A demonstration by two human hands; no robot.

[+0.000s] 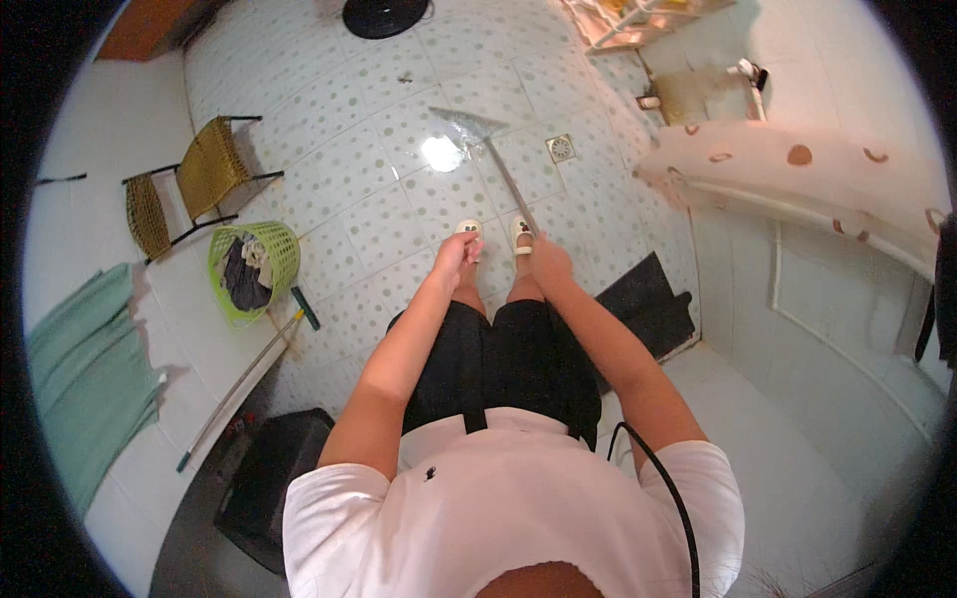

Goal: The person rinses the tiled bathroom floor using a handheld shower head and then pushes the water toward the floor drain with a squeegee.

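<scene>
My right hand [552, 263] is closed around the grey handle of a long-handled floor-cleaning tool [507, 176]. The handle slants forward and left from my fist, past my right shoe. Its wide, flat, roughly triangular head [467, 123] rests on the tiled floor; blur hides whether it is a broom or a squeegee. My left hand [457, 258] hangs over my left shoe with fingers loosely curled, and no object shows in it. The white tiles [419, 194] with green dots look wet and shiny near the tool's head. A square floor drain [560, 148] lies right of it.
To the left stand a woven chair [213, 166] and a green laundry basket [254, 273] holding cloth. A second long-handled tool [239, 389] leans beside them. A black bin [277, 478] is near my left side, a dark mat [649, 305] to my right. Ahead is a round black object [383, 16].
</scene>
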